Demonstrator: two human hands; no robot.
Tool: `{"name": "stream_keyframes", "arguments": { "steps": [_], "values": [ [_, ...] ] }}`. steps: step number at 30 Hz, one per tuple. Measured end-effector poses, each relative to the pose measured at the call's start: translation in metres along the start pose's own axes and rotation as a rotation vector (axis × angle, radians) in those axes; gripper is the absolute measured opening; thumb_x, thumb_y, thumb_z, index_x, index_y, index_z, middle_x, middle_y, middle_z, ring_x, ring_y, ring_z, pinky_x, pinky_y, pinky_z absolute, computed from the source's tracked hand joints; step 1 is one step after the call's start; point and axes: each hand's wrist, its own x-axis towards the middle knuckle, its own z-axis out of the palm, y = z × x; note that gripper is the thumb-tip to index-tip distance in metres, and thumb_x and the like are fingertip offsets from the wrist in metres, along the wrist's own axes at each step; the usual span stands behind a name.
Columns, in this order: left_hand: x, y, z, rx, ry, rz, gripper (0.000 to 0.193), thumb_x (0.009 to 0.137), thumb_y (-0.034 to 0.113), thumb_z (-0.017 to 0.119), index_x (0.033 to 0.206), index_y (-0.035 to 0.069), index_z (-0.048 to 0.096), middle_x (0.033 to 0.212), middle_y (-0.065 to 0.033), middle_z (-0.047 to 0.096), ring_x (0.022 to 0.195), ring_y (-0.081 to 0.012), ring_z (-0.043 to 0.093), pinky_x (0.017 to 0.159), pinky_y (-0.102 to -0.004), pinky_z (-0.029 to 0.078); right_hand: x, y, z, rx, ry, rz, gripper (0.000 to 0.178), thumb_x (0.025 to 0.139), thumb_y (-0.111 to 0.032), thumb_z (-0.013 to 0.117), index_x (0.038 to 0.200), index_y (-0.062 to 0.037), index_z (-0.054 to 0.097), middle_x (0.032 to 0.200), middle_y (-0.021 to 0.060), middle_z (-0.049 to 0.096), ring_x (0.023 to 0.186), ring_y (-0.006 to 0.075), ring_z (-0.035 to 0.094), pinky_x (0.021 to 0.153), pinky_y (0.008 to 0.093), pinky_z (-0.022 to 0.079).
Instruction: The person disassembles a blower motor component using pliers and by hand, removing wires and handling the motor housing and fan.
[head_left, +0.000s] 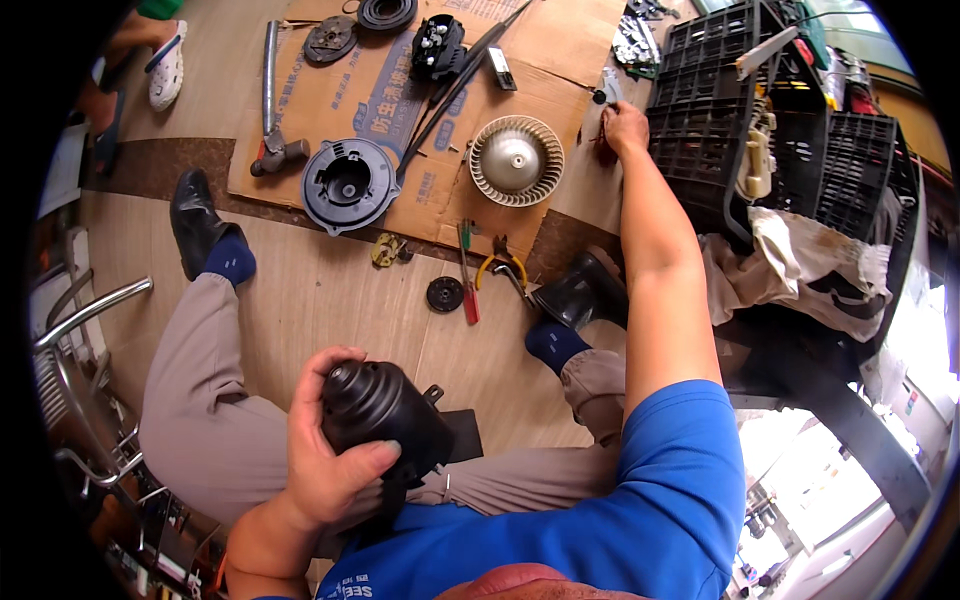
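Observation:
My left hand (335, 430) is wrapped round a black plastic motor housing (385, 410) with a stepped, ribbed end, held above my lap. My right arm is stretched far to the right, and my right hand (627, 128) is low beside the cardboard's right edge. Its fingers are bent and closed; whatever is in them is too small to make out. Dark red pieces (604, 148) lie right by that hand, and a small grey and black part (606, 90) is just beyond it. On the cardboard (420, 215) sit a round fan wheel (517, 160) and a grey round motor flange (350, 186).
A hammer (270, 110), a clutch-like disc (330, 38), a black connector block (437, 47) and wiper arms (465, 75) lie on the cardboard. Nearer are a screwdriver (470, 300), pliers (500, 265) and a black round cap (445, 294). Black crates (700, 100) stand at right; another person's foot (167, 65) is far left.

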Motion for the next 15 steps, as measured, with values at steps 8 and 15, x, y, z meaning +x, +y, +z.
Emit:
{"name": "stream_keyframes", "arguments": {
  "steps": [8,15],
  "values": [
    [0.02,-0.004,0.015,0.015,0.06,-0.04,0.092,0.064,0.03,0.089,0.134,0.005,0.034,0.119,-0.0202,0.056,0.103,-0.0268,0.062,0.091,-0.0389,0.053,0.025,-0.011,0.016,-0.213,0.026,-0.062,0.034,0.087,-0.033,0.069,0.117,-0.0184,0.066,0.115,0.0169,0.061,0.112,0.0365,0.057,0.091,0.0444,0.05],
    [0.019,-0.009,0.018,0.041,0.056,-0.005,0.088,0.066,0.028,0.087,0.133,0.005,0.035,0.12,-0.0203,0.057,0.105,-0.0265,0.062,0.092,-0.0387,0.052,0.026,-0.015,0.019,-0.17,0.017,0.001,0.032,0.088,-0.031,0.068,0.112,-0.0092,0.064,0.123,0.0125,0.056,0.122,0.0338,0.05,0.1,0.0435,0.045]
  ]
}}
